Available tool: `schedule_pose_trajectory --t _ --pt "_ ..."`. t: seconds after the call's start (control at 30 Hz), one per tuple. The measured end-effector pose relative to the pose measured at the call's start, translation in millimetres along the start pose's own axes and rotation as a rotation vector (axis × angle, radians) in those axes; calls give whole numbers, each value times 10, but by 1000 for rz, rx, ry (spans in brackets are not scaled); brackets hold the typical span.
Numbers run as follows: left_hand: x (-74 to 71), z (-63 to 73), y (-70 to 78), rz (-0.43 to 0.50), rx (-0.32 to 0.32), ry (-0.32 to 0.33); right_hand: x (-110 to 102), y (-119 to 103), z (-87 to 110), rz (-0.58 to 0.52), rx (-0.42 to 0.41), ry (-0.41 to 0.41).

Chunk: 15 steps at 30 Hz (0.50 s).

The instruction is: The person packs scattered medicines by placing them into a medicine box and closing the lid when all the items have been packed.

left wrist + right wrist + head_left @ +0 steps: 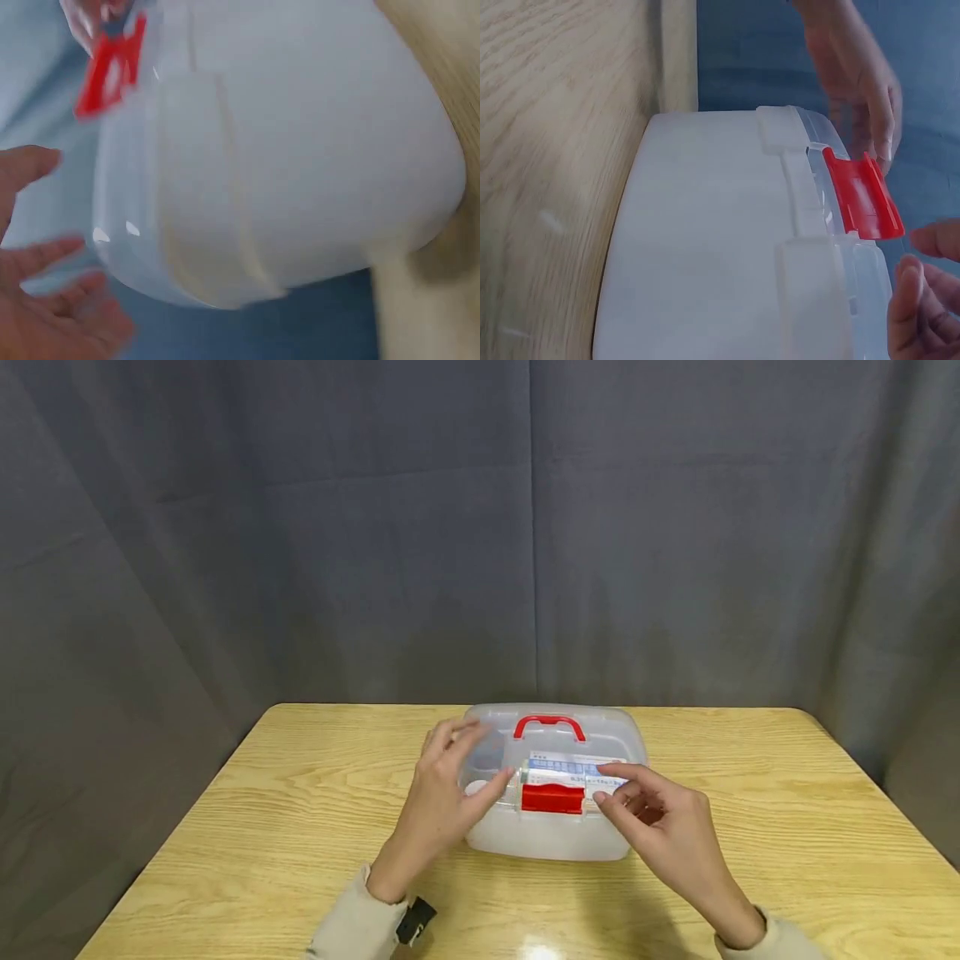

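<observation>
A translucent white plastic box [543, 839] with a clear lid [618, 722] stands on the table, its red carry handle [550, 720] lying at the top. At its front is a red latch [552, 798], which sticks up and out from the lid's edge in the right wrist view. Over the box's left side hovers my left hand [438, 793], fingers spread, holding nothing. My right hand [671, 827] is just right of the latch, thumb and forefinger apart, other fingers bent, with nothing between them. Through the lid shows a blue-and-white printed packet [573, 767].
The light wooden table [300, 827] has rounded far corners. Behind it hangs a dark grey curtain [397, 543]. A black strap end [416, 920] sits at the left sleeve's cuff.
</observation>
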<state>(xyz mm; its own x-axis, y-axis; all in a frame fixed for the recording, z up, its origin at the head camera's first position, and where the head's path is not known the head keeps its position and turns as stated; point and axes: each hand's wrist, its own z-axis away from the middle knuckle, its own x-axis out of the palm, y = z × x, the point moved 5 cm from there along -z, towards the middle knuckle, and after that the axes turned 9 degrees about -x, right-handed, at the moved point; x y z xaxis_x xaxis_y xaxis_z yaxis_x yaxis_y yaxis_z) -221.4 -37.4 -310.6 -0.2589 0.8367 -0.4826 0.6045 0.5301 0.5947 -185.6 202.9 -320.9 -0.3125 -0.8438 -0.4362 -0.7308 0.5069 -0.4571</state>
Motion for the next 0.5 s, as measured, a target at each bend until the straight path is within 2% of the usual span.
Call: schedule_pose_trajectory --t 0.07,0.17,0.23,0.3,0.4,0.5 --pt "-3 -65 -171 -27 -138 -33 42 -16 -8 -45 2 -26" --pt "37 -83 -415 26 -347 -114 102 -11 -9 -172 71 -91" --pt "72 -64 -520 110 -423 -164 141 6 3 -272 145 -138" --pt "96 -44 -576 198 -460 -191 177 29 21 -354 228 -173" --pt "115 -33 -614 293 -462 -202 224 54 61 -443 331 -200" --pt "116 -26 -622 319 -459 -204 266 53 133 -504 388 -214"
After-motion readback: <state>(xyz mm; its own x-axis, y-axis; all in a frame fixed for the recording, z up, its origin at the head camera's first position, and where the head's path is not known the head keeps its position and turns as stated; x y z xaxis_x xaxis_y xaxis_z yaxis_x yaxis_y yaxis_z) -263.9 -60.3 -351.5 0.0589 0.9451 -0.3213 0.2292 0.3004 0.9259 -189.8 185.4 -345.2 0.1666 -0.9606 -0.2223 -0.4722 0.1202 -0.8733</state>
